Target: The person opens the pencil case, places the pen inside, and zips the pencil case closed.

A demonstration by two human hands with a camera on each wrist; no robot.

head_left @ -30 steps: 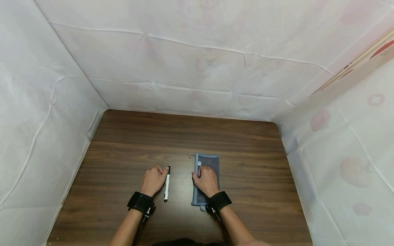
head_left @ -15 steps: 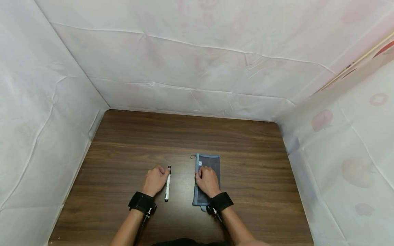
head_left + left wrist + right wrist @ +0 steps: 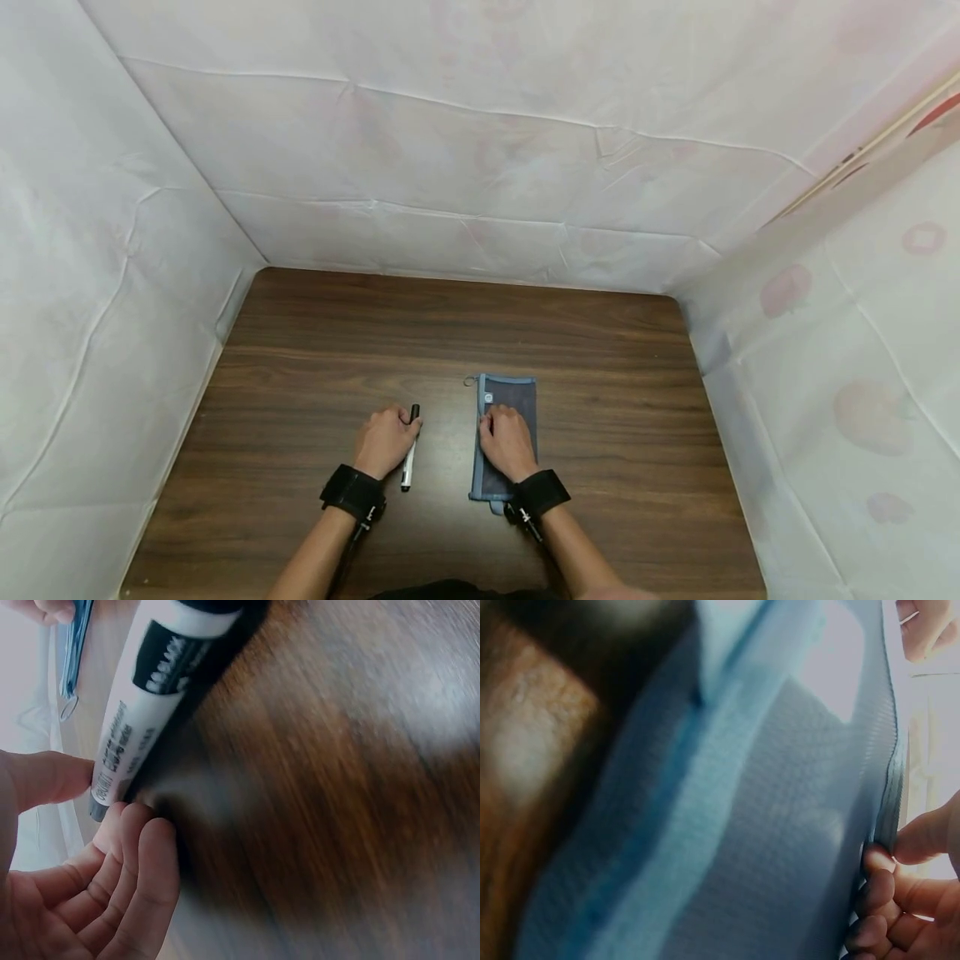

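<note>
A white whiteboard marker (image 3: pixel 408 467) with black ends lies lengthwise on the table. My left hand (image 3: pixel 384 442) pinches it close to its far end; the left wrist view has the thumb (image 3: pixel 56 780) on one side of the marker (image 3: pixel 120 742) and curled fingers on the other. To the right is a flat blue-grey mesh zip pouch (image 3: pixel 486 475) with a small ring at its far left corner. Over the pouch, my right hand (image 3: pixel 508 442) pinches its zipped left edge between thumb (image 3: pixel 926 836) and fingers. That hand hides part of the pouch's middle.
The dark wooden table (image 3: pixel 337 325) is enclosed by white cloth walls (image 3: pixel 450 167) at the back and both sides. Black straps with small cameras are on both wrists, including the left strap (image 3: pixel 351 492). Between marker and pouch lies bare wood.
My left hand has shifted slightly right, its thumb now over the marker's upper part. The right thumb has drawn in a little at the pouch's left edge. Marker and pouch stay nearly in place.
</note>
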